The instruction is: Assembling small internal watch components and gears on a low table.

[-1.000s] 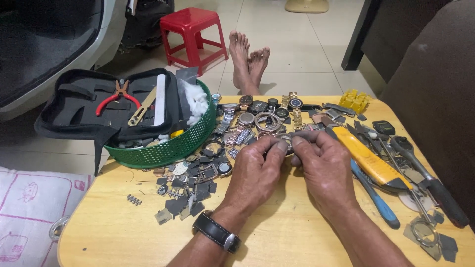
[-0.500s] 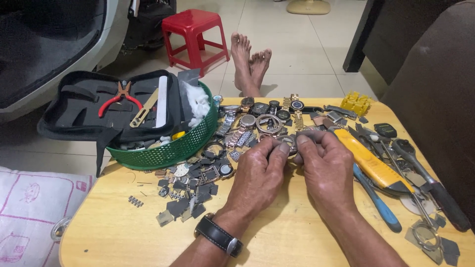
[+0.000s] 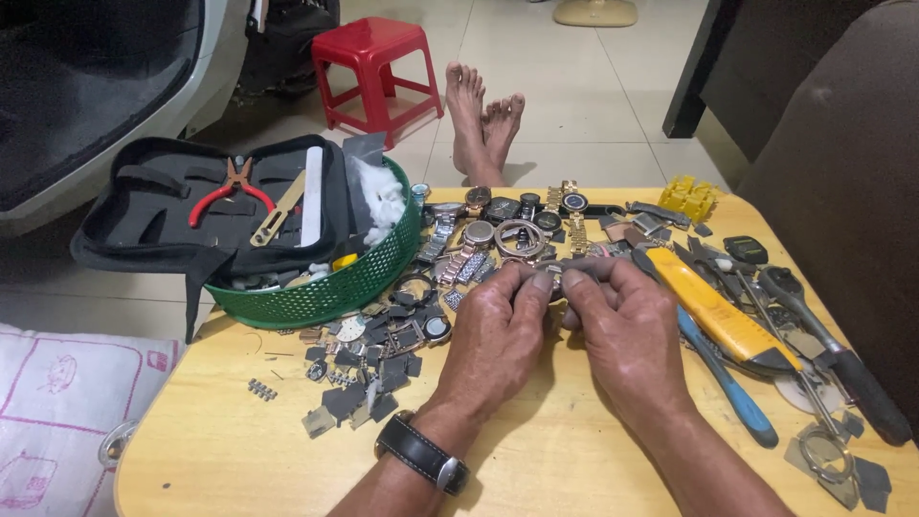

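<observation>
We see our left hand [image 3: 498, 330] and right hand [image 3: 627, 330] closed together, fingertips pinching a small grey metal watch piece [image 3: 557, 279] above the pale wooden bench [image 3: 574, 450], just in front of a heap of metal wristwatches [image 3: 498, 235]. A green plastic basket [image 3: 330, 282] sits left.

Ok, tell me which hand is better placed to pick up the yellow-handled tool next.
Probably the right hand: the yellow-handled tool lies just beside it, while the left hand sits farther away, across the small metal piece both pinch.
</observation>
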